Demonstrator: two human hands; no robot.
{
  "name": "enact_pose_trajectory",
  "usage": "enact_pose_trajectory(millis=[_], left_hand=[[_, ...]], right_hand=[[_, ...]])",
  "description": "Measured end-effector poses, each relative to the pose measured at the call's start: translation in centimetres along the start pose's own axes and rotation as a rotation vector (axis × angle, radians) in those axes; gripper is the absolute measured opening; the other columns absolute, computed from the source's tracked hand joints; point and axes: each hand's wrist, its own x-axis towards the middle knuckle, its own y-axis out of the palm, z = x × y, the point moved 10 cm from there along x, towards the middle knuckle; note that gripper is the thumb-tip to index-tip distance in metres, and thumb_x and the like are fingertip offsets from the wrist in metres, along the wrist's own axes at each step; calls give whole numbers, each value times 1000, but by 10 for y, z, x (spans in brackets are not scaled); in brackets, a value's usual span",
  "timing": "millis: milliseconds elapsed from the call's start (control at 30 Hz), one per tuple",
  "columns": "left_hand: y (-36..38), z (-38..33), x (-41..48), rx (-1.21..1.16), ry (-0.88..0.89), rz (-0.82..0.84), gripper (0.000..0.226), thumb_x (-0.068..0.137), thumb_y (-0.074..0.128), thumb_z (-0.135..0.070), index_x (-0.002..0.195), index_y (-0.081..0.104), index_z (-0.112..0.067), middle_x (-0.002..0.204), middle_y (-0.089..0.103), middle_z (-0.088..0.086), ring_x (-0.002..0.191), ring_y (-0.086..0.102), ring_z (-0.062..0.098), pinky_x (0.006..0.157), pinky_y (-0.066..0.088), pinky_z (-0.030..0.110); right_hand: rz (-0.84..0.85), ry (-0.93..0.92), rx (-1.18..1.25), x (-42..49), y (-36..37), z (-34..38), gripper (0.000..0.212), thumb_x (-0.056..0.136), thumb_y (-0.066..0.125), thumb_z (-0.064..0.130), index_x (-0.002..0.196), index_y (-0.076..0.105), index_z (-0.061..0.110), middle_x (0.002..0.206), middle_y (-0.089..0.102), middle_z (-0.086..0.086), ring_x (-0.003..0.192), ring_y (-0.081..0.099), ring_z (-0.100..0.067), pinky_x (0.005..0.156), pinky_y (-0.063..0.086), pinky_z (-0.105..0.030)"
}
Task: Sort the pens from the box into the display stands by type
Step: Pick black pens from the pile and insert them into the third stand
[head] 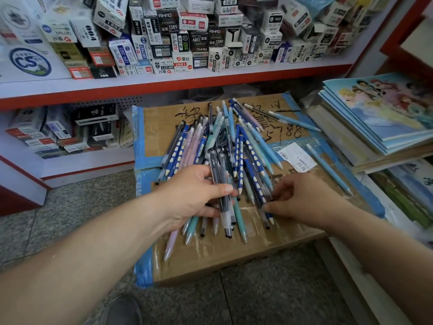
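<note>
Left hand curls around a bundle of clear pens. Right hand pinches pens beside it, pile just beyond both.

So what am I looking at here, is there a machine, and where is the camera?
No machine: a person works with bare hands, and the one camera sits on their head, looking down. A heap of pens lies on a taped cardboard box on the shop floor. The left hand grips a bundle of clear pens. The right hand reaches into the heap's near edge; whether it holds one is unclear. Small product boxes fill the shelf behind, and notebooks are stacked at the right.
</note>
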Motion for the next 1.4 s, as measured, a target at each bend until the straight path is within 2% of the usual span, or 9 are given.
enact_pose_trajectory(millis=[167,367,567,867,933,1033,1100,1267,1400], left_hand=[[5,-2,4,-2,8,5,24,95,65,-4,118,61,-6,95,79,8,86,75,16,80,63,44],[5,0,6,3,10,-1,24,94,66,-5,118,62,-9,96,79,7,88,76,15,78,63,41],[7,0,6,-46,12,7,22,94,66,-5,116,63,-9,99,78,11,93,76,20,72,64,39],[3,-1,5,-100,55,-41,20,92,68,-5,112,64,-7,96,77,12,83,76,25,63,62,36],[2,0,5,-94,56,-46,23,93,69,-6,115,63,-8,97,77,12,84,76,26,64,62,37],[0,0,5,-91,48,-37,26,93,69,-6,118,61,-9,104,76,14,95,75,30,81,61,50],[1,1,5,-98,33,-33,26,93,68,-5,118,61,-9,106,76,14,98,75,29,81,60,49],[1,7,4,-79,8,-40,51,90,72,-5,135,50,-5,116,71,18,96,75,29,71,62,44],[2,5,4,-82,30,-39,30,92,68,1,118,57,-6,101,75,15,85,76,25,63,61,38]], right_hand=[[-85,14,-20,1,-1,0,38,72,85,52,89,63,25,84,68,4,78,64,-12,73,59,-39],[-136,-10,73,4,-2,5,26,81,82,42,95,66,27,83,65,10,76,61,-4,59,45,-20],[-90,-88,514,-12,-7,21,14,88,78,22,98,69,23,71,72,-4,59,65,-16,62,57,-33],[20,-228,526,-36,32,52,22,89,76,19,107,66,26,76,72,-11,57,59,-13,66,56,-48],[30,-267,521,-40,34,57,26,90,75,20,109,62,33,77,72,-10,58,60,-13,68,56,-48],[36,-289,516,-42,37,60,38,90,75,21,120,55,35,76,73,-7,61,64,-13,69,57,-42],[34,-281,523,-41,37,59,45,90,75,23,128,52,33,76,73,-6,63,66,-12,69,58,-37],[67,-291,551,-38,36,59,30,89,76,21,117,66,27,78,73,-11,63,64,-16,70,57,-43],[92,-275,612,-33,37,56,20,87,78,20,105,70,23,80,71,-16,64,60,-16,60,50,-32]])
